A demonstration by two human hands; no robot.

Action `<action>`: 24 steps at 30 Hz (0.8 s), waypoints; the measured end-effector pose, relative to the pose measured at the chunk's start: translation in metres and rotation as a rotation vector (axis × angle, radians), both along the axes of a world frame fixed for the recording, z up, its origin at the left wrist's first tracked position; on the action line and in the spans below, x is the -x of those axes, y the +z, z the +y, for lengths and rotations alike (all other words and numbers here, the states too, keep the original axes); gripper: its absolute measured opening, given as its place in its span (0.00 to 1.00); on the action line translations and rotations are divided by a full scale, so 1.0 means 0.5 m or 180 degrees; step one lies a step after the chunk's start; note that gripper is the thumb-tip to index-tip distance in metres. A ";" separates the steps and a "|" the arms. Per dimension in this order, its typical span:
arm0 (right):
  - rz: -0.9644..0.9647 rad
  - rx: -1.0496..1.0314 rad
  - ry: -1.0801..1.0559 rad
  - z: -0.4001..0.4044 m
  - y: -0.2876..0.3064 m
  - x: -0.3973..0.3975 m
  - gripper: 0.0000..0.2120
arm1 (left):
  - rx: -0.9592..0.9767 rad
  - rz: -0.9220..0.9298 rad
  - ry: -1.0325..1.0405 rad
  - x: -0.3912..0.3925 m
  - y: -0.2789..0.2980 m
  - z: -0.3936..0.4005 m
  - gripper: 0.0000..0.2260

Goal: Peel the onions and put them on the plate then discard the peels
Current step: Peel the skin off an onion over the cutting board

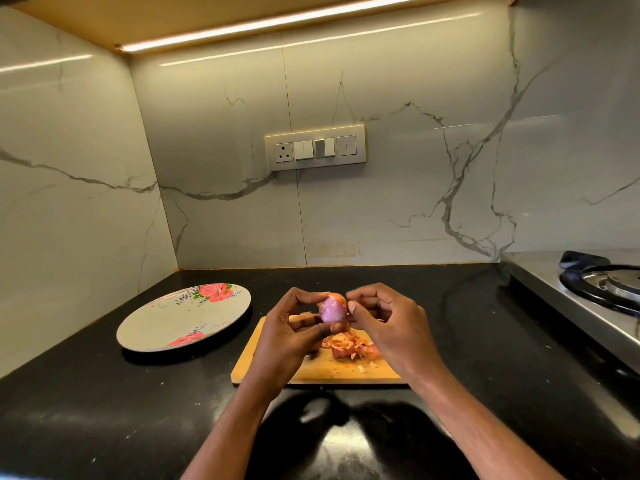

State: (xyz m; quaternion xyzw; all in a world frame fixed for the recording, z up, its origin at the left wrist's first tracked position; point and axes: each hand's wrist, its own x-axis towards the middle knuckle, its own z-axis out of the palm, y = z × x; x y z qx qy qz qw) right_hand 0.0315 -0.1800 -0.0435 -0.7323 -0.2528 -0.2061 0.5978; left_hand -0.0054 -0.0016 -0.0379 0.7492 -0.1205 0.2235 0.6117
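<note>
Glossy black stone counter (104, 393); matt wooden board (311, 372); papery onion peels (346, 346); shiny steel stove (554, 289); polished marble-look wall (415, 202).

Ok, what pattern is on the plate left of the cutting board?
Pink-red roses with green leaves and dark speckles on a pale grey plate, seen in the head view.

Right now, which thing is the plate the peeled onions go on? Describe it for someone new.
On the black counter, look left of the wooden cutting board. The plate lies there flat, by the left wall. It is round and pale grey with pink roses on its rim, and nothing lies on it.
</note>
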 end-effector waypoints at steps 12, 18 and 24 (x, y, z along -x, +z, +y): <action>-0.0517 0.0412 -0.0152 -0.006 0.005 0.002 0.06 | -0.0258 0.0210 0.0038 0.004 0.004 -0.001 0.18; -0.0452 0.0449 -0.0129 -0.011 0.004 0.000 0.05 | -0.0293 0.0228 0.0009 0.006 0.005 -0.002 0.18; -0.0344 0.0450 -0.0229 -0.013 0.000 -0.005 0.04 | -0.0297 0.0314 -0.0028 0.010 0.006 -0.006 0.18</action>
